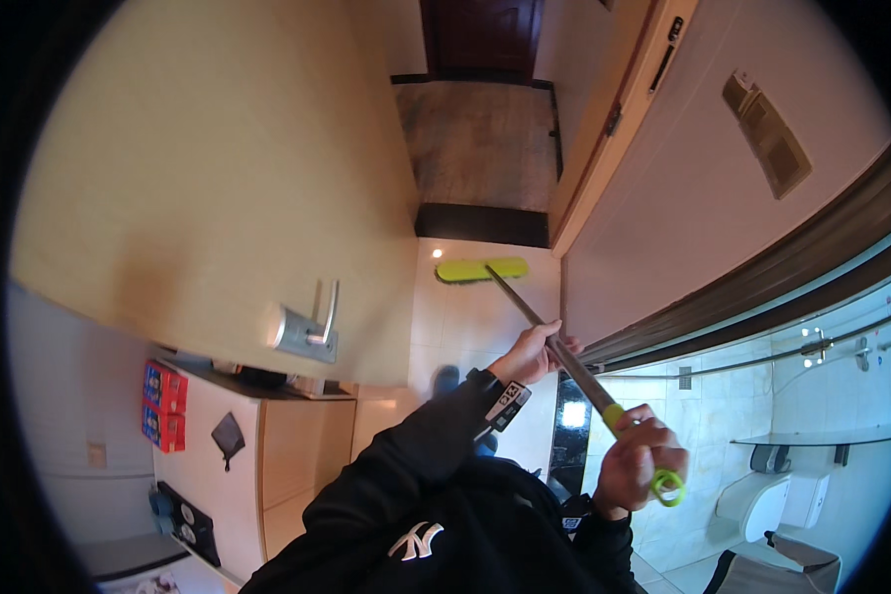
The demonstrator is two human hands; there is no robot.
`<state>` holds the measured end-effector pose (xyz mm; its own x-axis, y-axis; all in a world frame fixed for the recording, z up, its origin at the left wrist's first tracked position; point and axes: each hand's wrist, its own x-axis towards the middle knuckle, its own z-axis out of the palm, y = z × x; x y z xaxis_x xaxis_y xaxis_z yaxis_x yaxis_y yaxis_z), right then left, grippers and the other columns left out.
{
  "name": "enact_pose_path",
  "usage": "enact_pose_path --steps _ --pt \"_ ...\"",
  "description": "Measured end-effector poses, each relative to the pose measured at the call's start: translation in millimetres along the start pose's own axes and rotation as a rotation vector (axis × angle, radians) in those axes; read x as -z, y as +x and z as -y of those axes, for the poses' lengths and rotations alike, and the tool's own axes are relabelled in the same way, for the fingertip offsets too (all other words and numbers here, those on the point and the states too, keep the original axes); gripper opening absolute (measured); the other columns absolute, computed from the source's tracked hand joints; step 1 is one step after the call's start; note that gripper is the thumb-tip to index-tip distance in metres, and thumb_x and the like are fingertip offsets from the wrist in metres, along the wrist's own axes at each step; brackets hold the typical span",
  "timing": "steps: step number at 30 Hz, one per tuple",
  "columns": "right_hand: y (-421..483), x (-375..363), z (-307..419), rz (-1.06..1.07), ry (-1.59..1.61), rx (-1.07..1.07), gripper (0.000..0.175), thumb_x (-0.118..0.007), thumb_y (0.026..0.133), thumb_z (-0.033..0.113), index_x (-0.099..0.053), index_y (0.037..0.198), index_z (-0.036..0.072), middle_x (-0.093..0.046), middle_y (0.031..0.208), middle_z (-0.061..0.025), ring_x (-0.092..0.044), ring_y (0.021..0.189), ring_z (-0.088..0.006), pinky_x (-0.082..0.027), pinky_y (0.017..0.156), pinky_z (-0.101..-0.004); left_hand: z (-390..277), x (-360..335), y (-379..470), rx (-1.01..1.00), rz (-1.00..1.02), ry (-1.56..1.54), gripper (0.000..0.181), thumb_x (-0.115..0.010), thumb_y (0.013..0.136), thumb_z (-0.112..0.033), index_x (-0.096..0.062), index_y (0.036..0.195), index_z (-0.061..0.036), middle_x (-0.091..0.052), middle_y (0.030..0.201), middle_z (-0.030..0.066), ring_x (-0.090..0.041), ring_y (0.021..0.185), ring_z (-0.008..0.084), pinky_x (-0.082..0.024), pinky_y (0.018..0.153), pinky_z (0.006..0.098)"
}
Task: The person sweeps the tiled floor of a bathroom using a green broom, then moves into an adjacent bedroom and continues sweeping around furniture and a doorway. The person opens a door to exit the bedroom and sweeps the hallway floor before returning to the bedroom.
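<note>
A broom with a lime-green head (482,268) and a grey-brown pole (516,298) slants across the middle of the view. Its dark bristles face the pale tiled floor (445,327), just before a dark threshold (482,225). My left hand (531,355) holds the pole about halfway along, with the thumb on the near side and the fingertips showing past it. Higher up, my right hand (642,457) is wrapped around the top end by the lime-green grip (611,417). A lime-green hanging loop (668,488) sticks out beside that fist.
An open cream door (252,185) with a lever handle (319,338) stands left. On the right are a wall (661,223) and a bathroom with a toilet (761,505). Beyond the threshold lies a brown floor (482,148). A white cabinet (215,445) is lower left.
</note>
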<state>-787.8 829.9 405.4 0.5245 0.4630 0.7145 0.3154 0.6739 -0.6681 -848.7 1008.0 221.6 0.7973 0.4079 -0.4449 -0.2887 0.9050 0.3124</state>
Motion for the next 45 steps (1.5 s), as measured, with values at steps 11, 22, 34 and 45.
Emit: enact_pose_path --steps 11,22,34,45 --pt "-35 -5 -182 0.264 -0.646 -0.759 0.033 -0.076 0.086 0.021 -0.068 0.106 -0.003 -0.072 0.094 -0.0192 -0.071 0.09 -0.0278 -0.054 0.084 -0.0366 -40 98 177 0.341 -0.39 -0.029 0.02 -0.059 0.094 -0.018 -0.057 0.1 0.0015 -0.066 0.085 0.018 -0.067 0.073 0.0297 -0.059 0.069 0.041" --pt "-13 -45 -316 0.316 -0.909 -1.249 0.046 -0.065 0.087 0.011 -0.059 0.132 0.006 -0.07 0.09 -0.0237 -0.072 0.079 -0.0309 -0.055 0.071 -0.038 -40 168 266 0.514 -0.501 0.629 0.018 -0.056 0.092 -0.005 -0.051 0.108 0.0023 -0.062 0.088 0.0179 -0.066 0.069 0.0323 -0.06 0.06 0.0451" --pt "15 -68 -461 0.689 -0.963 -1.083 0.041 -0.055 0.087 0.008 -0.05 0.128 0.003 -0.068 0.091 -0.0263 -0.066 0.087 -0.0463 -0.053 0.076 -0.0549 -156 184 331 0.305 -0.164 0.898 0.039 -0.056 0.098 -0.032 -0.06 0.101 0.0064 -0.065 0.092 0.017 -0.063 0.081 0.0281 -0.052 0.067 0.0443" --pt "-7 24 -304 0.639 -0.956 -1.235 0.048 -0.061 0.087 0.015 -0.056 0.135 0.01 -0.065 0.081 -0.0294 -0.064 0.08 -0.0478 -0.052 0.072 -0.0533 -39 122 254 0.774 -0.004 0.745 0.027 -0.062 0.093 -0.031 -0.06 0.095 -0.0043 -0.064 0.071 0.0095 -0.063 0.055 0.0238 -0.053 0.049 0.0377"
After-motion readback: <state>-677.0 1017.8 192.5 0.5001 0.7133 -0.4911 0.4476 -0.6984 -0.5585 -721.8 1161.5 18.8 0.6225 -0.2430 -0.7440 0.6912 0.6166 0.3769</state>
